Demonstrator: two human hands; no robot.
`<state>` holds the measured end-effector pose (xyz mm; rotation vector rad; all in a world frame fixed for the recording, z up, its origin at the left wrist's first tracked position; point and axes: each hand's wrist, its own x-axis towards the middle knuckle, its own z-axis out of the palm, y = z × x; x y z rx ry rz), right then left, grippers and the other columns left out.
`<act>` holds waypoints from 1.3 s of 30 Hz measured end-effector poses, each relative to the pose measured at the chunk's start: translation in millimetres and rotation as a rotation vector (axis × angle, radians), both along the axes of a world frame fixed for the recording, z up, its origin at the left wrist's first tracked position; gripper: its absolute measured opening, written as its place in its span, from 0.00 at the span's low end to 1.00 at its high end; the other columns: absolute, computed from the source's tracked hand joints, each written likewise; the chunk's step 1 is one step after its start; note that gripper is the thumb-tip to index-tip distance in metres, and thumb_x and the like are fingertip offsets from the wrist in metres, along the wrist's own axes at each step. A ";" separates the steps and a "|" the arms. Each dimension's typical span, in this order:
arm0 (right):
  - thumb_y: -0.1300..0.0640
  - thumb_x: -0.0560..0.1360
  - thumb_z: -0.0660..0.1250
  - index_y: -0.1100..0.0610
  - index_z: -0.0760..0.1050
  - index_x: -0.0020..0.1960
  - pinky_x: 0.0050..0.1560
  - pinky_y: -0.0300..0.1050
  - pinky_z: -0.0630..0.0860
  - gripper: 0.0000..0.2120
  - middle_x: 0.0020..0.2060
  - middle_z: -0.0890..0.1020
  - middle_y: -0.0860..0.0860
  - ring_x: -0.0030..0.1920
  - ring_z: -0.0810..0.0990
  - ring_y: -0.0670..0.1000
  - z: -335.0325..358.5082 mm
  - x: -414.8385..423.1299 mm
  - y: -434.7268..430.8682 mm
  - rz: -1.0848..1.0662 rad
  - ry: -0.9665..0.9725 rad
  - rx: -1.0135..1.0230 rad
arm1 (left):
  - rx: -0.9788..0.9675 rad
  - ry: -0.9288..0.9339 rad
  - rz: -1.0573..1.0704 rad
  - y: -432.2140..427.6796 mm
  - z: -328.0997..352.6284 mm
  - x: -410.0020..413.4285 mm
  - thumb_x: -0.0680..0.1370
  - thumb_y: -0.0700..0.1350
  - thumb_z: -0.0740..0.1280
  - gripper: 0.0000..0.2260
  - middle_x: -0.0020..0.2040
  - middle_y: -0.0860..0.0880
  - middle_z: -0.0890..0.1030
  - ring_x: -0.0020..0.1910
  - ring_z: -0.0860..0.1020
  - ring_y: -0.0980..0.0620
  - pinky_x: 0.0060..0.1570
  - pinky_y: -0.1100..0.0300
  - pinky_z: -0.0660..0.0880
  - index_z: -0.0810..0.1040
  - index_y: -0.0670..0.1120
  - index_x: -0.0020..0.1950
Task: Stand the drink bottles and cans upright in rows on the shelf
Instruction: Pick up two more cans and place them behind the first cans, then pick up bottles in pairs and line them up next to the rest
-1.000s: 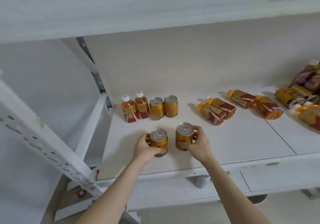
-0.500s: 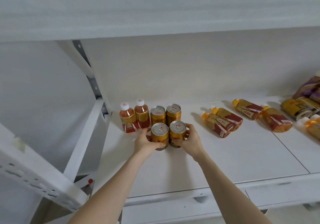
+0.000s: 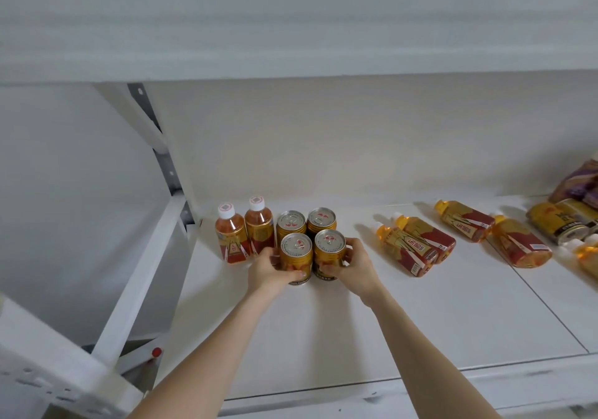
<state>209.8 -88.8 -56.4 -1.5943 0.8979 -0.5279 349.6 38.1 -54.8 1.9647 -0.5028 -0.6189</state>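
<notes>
Two bare arms reach onto the white shelf [image 3: 420,337]. The left hand [image 3: 270,268] is wrapped around the front left can [image 3: 296,258], with its fingers [image 3: 296,275] curled low on the can's side. The right hand [image 3: 357,266] is wrapped around the front right can [image 3: 329,253] in the same way. Both gold cans stand upright and touch each other side by side. Right behind them stand two more gold cans, the back left can [image 3: 290,222] and the back right can [image 3: 321,219], so the four make a little square near the back left corner of the shelf. Just to the left of the back cans stand two small bottles with white caps, the far left bottle [image 3: 230,237] and the second bottle [image 3: 259,229]. Both are upright and close together. Off to the right, well apart from the hands, bottles lie on their sides. A pair of lying bottles [image 3: 415,247] touch each other, and two more lying bottles [image 3: 492,234] rest farther right. Near the right edge of the shelf a gold can [image 3: 558,222] lies on its side beside a purple bag [image 3: 579,185]. Another white shelf board [image 3: 291,30] hangs above everything.
</notes>
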 end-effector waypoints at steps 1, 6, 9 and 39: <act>0.64 0.63 0.76 0.54 0.67 0.59 0.46 0.40 0.75 0.29 0.53 0.80 0.51 0.52 0.79 0.45 -0.2 -0.1 -0.5 0.005 0.004 -0.004 | 0.003 -0.001 -0.002 0.0 0.4 -0.2 0.54 0.47 0.83 0.31 0.52 0.48 0.82 0.50 0.81 0.48 0.55 0.47 0.78 0.74 0.49 0.53; 0.61 0.65 0.76 0.53 0.66 0.60 0.50 0.43 0.74 0.29 0.55 0.80 0.51 0.56 0.78 0.49 -0.7 -1.3 1.0 0.026 0.051 -0.049 | -0.016 -0.010 -0.009 0.6 2.8 -3.7 0.58 0.43 0.82 0.31 0.55 0.45 0.81 0.51 0.80 0.47 0.56 0.47 0.77 0.74 0.47 0.56; 0.58 0.66 0.75 0.53 0.65 0.64 0.53 0.44 0.72 0.30 0.58 0.79 0.51 0.59 0.77 0.52 4.4 -3.5 5.1 0.052 0.106 -0.136 | -0.007 -0.087 -0.061 4.3 6.0 -8.7 0.62 0.44 0.80 0.28 0.57 0.45 0.81 0.53 0.80 0.47 0.56 0.53 0.76 0.75 0.45 0.60; 0.36 0.74 0.57 0.51 0.49 0.76 0.74 0.60 0.46 0.37 0.77 0.52 0.53 0.77 0.46 0.55 34.8 -186.6 3.5 0.070 0.776 -1.081 | 0.240 -1.099 -0.397 13.7 25.7 -150.4 0.74 0.59 0.63 0.24 0.63 0.44 0.77 0.63 0.73 0.41 0.58 0.42 0.74 0.75 0.47 0.64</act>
